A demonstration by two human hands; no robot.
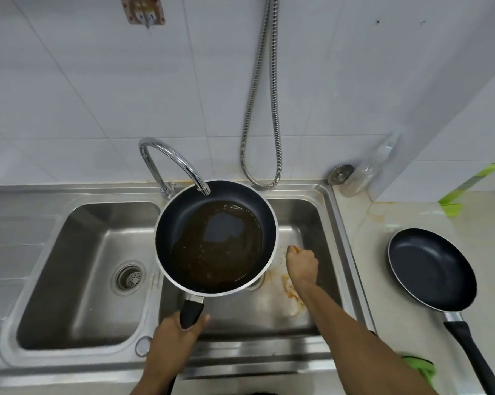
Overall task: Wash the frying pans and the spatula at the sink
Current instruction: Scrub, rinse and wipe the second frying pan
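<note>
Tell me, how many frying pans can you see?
2. The dirty pan is held by the left hand over the sink, under the faucet; the other pan rests on the counter to the sink's right. None appear hidden.

A kitchen: a steel double sink [98, 193] with a curved tap [181, 161] sits under a white tiled wall [69, 95]. A metal hose [275, 109] hangs there, and a pan [431, 269] lies on the worktop [383, 218] beside.

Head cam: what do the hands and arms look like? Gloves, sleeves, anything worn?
Both bare: no gloves on the left hand or right hand, no rings or watch visible. The forearms are uncovered, no sleeves in view.
</note>
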